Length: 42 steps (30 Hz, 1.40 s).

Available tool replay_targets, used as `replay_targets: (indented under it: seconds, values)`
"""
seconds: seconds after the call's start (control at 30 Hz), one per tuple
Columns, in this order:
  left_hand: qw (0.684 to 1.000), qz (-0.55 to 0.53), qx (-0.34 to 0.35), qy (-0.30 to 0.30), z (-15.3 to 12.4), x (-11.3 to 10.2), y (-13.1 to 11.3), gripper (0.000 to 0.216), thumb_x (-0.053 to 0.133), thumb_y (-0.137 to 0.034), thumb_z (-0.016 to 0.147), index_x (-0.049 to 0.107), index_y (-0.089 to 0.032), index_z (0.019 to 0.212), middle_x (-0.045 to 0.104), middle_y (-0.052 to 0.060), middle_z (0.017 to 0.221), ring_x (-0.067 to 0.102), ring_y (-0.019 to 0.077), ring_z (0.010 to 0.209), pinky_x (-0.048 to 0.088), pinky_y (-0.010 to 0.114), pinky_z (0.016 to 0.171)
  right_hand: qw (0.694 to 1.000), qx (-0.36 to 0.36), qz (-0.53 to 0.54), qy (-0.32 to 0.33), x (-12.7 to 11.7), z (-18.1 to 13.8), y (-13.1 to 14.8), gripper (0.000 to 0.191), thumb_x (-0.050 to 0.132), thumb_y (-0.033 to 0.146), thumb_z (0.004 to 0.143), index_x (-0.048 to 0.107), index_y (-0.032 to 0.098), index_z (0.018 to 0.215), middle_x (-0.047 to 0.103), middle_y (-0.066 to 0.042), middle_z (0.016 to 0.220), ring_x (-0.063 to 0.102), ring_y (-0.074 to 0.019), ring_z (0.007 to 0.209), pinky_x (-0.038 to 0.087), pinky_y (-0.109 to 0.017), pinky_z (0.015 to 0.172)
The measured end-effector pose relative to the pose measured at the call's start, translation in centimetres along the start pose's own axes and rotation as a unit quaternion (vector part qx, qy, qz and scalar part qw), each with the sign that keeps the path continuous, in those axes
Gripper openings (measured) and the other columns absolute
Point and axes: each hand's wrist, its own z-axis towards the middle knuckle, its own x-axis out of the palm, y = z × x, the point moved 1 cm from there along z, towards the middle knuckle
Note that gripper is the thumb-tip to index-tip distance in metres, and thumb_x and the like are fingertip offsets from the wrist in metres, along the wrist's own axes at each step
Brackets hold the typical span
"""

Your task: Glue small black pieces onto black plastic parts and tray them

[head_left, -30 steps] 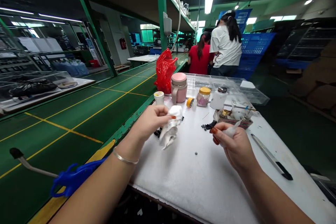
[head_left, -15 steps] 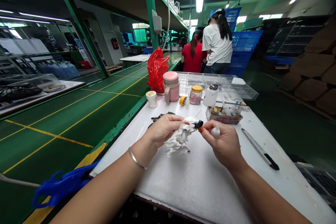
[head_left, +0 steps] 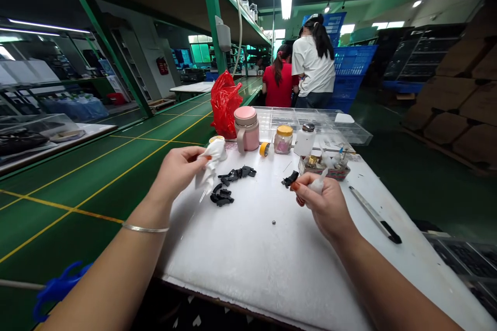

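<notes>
My left hand [head_left: 174, 173] pinches a crumpled white tissue [head_left: 210, 165], raised over the left side of the white table and partly covering a small white tub [head_left: 220, 148]. Between the thumb and fingers of my right hand [head_left: 328, 201] is a small black plastic piece [head_left: 290, 179]. The same hand also keeps a small white squeeze bottle [head_left: 317, 185] against its palm. Several similar black pieces [head_left: 223, 196] lie loosely grouped between my hands. Closer to me, a tiny round metal part [head_left: 274, 223] rests on the tabletop.
Behind the pieces stand a pink mug [head_left: 247, 132], yellow tape [head_left: 264, 149], a yellow-lidded jar [head_left: 283, 139] and a white bottle [head_left: 305, 140]. A utility knife [head_left: 375, 214] lies right, near a small box [head_left: 330, 169]. A green conveyor [head_left: 147, 165] runs along the left; two people are ahead.
My left hand has moved left with the tissue, away from the black piece, uncovering the other black pieces. My right hand still holds its piece and bottle. The view has shifted slightly.
</notes>
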Motion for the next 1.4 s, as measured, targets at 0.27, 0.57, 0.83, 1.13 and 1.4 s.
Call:
replay_targets:
  seconds: [0.27,0.57,0.83,1.13,1.4]
  values:
    - [0.923,0.352,-0.029,0.153,0.6,-1.8,3.5,0.033,0.07,-0.03,0.061,0.077,-0.025,0.093,0.074,0.007,0.084,0.064,0.0285,0.079,0.039,0.028,0.062,0.997,0.033,0.069,0.002,0.1,0.2,-0.4,0.023,0.072,0.032,0.075,0.061,0.017,0.062,0.048,0.002,0.056,0.042,-0.012,0.053,0.034,-0.026,0.051]
    - [0.924,0.165,0.218,0.266,-3.3,6.3,-4.1,0.014,0.062,-0.021,0.081,0.075,-0.022,0.084,0.073,0.003,0.086,0.065,0.0182,0.079,0.043,0.026,0.071,0.997,0.032,0.067,-0.011,-0.3,0.4,-0.3,0.02,0.072,0.028,0.075,0.062,0.017,0.062,0.05,0.002,0.054,0.042,-0.0112,0.052,0.032,-0.026,0.051]
    - [0.861,0.197,0.216,0.416,-4.6,12.5,-2.5,0.021,0.055,-0.001,0.068,0.07,-0.016,0.073,0.07,0.004,0.069,0.059,0.0161,0.062,0.038,0.025,0.057,0.997,0.03,0.075,-0.005,-0.3,0.4,-0.2,0.02,0.072,0.027,0.077,0.062,0.016,0.063,0.05,0.002,0.055,0.043,-0.0108,0.052,0.032,-0.026,0.051]
    - [0.896,0.005,0.096,0.433,-4.2,12.2,-1.1,0.012,0.059,-0.009,0.072,0.069,-0.016,0.074,0.071,0.002,0.073,0.063,0.0148,0.068,0.044,0.023,0.06,0.943,0.095,0.304,0.095,-0.4,0.3,-0.2,0.012,0.073,0.022,0.074,0.064,0.016,0.07,0.051,0.001,0.058,0.042,-0.0093,0.052,0.031,-0.021,0.049]
    - [0.859,-0.281,-0.08,0.422,-3.6,12.0,-0.9,0.013,0.071,-0.018,0.072,0.071,-0.011,0.082,0.069,0.004,0.071,0.061,0.0094,0.057,0.05,0.02,0.056,0.942,0.108,0.301,0.102,-0.2,0.3,-0.6,0.014,0.075,0.024,0.075,0.064,0.016,0.071,0.05,0.001,0.058,0.04,-0.0086,0.052,0.033,-0.021,0.05]
